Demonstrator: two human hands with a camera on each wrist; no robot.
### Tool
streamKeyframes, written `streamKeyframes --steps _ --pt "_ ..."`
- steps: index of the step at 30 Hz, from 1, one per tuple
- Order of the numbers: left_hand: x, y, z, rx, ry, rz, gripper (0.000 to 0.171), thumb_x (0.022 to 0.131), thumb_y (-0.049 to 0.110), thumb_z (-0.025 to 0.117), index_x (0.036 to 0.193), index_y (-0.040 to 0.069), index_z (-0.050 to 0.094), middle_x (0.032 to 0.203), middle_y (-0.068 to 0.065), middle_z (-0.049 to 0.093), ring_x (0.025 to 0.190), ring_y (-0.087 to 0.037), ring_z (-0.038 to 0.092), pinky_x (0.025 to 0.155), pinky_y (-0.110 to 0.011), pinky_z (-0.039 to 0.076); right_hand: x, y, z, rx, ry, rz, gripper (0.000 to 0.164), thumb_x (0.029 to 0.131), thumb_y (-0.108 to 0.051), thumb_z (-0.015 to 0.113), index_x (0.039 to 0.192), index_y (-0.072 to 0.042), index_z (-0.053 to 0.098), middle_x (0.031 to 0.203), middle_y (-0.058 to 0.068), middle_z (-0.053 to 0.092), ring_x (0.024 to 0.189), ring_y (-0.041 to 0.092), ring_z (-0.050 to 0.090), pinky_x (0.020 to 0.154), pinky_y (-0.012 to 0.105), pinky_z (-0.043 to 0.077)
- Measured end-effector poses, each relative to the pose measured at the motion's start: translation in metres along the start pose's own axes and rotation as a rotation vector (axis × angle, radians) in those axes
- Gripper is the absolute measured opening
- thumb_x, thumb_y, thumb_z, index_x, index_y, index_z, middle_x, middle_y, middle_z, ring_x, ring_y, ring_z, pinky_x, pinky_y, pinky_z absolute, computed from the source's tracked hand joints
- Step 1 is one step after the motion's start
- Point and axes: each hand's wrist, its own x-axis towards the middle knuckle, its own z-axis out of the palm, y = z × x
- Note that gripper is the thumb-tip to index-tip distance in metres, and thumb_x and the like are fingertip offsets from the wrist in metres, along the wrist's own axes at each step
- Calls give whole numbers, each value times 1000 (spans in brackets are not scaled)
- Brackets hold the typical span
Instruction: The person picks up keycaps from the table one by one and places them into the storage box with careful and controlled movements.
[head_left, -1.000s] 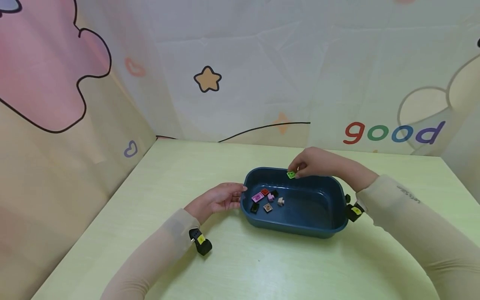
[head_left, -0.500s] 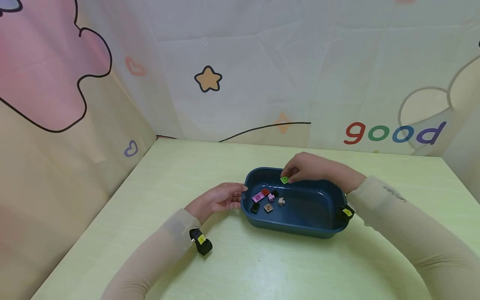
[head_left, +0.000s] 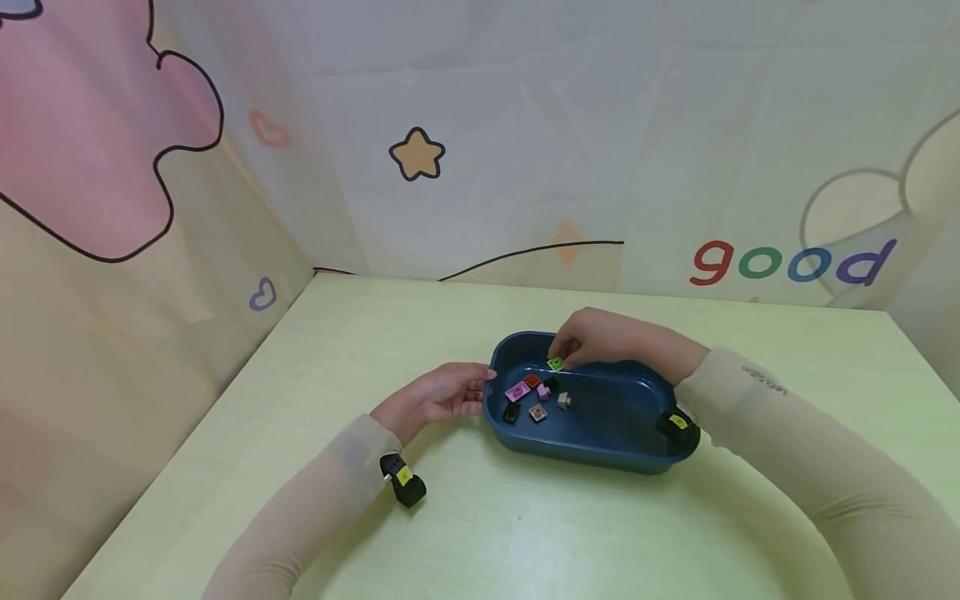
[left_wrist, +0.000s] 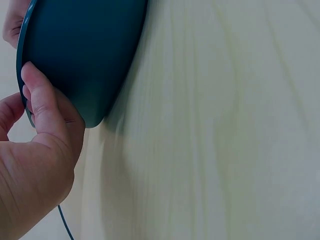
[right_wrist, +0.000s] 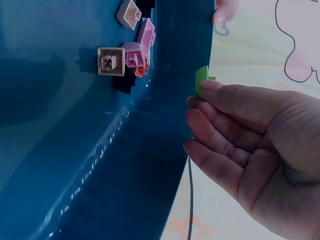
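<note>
A dark blue oblong basin [head_left: 592,456] stands on the table. My left hand [head_left: 444,392] grips its left end, thumb at the rim and fingers against the outer wall, as the left wrist view [left_wrist: 47,125] also shows. Over the back left part of the basin, my right hand [head_left: 606,337] pinches a small green keycap [right_wrist: 201,81] between thumb and fingertips. Several keycaps lie on the basin floor below: a pink one [head_left: 517,392], a red one [head_left: 532,381], a beige one [right_wrist: 111,61] with its hollow underside up, and a black one [head_left: 512,413].
The pale yellow-green table [head_left: 480,533] reaches back to a printed cloth backdrop [head_left: 525,150]. Each wrist wears a black camera, the left one [head_left: 407,487] over the table and the right one [head_left: 675,422] over the basin's right end.
My right hand has moved left and slightly down with the green keycap, from above the back rim to over the basin's back left. My left hand stays on the rim.
</note>
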Motion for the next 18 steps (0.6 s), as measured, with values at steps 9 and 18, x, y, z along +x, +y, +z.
streamKeyframes --steps 9,18 --pt "2 -2 -1 -9 -3 2 14 107 17 51 113 7 59 80 2 65 66 -6 63 61 -15 60 15 -1 8 -11 -21 4 22 94 -3 69 116 1 74 111 16 77 95 22 73 91 37 64" --pt "2 -1 -1 -12 -7 2 13 107 16 51 110 7 59 79 2 65 67 -6 63 62 -15 60 23 -2 18 4 -56 -3 19 94 -3 69 112 0 76 108 15 78 93 19 72 89 35 64"
